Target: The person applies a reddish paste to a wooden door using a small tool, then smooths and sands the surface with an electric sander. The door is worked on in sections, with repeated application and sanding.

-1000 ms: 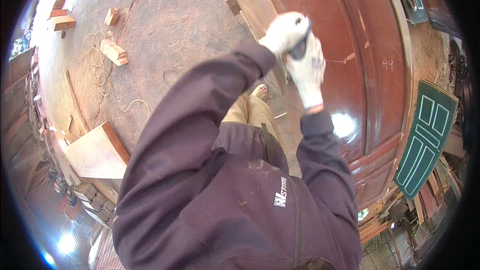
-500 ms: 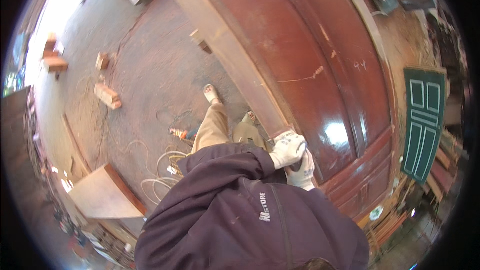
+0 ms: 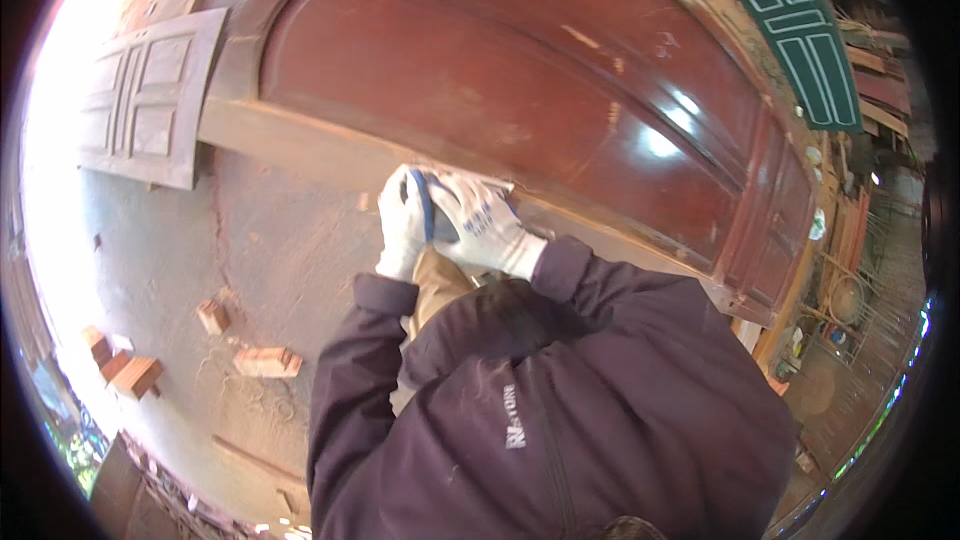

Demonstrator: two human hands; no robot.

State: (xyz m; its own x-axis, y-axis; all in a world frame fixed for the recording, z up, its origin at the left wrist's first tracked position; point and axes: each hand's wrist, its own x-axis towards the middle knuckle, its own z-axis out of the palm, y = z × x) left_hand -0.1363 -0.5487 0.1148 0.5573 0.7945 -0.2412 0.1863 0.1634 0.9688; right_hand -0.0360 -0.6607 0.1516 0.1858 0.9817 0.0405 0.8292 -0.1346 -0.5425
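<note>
A large red-brown panelled wooden door (image 3: 480, 90) lies in front of me, its paler long edge (image 3: 300, 140) facing my body. Both my hands wear white gloves with blue-grey showing on the palm side, and they are close together at that edge. The fingers of my left hand (image 3: 400, 225) are curled, with a narrow blue strip beside the thumb. My right hand (image 3: 485, 225) bends over the edge just to the right, fingers pressed together. A thin pale strip shows by its knuckles. Whatever the fingers grip is hidden.
A greyish panelled door (image 3: 155, 90) leans at the far left. Wood blocks (image 3: 267, 361) and a small block (image 3: 212, 316) lie on the floor at left, near stacked orange-brown pieces (image 3: 132, 372). A green door with white outlines (image 3: 795, 35) stands at far right, beside timber.
My view has turned, and the door now lies more crosswise. My hands have shifted left along its edge. Earlier they overlapped closely; now the left one shows fully beside the right.
</note>
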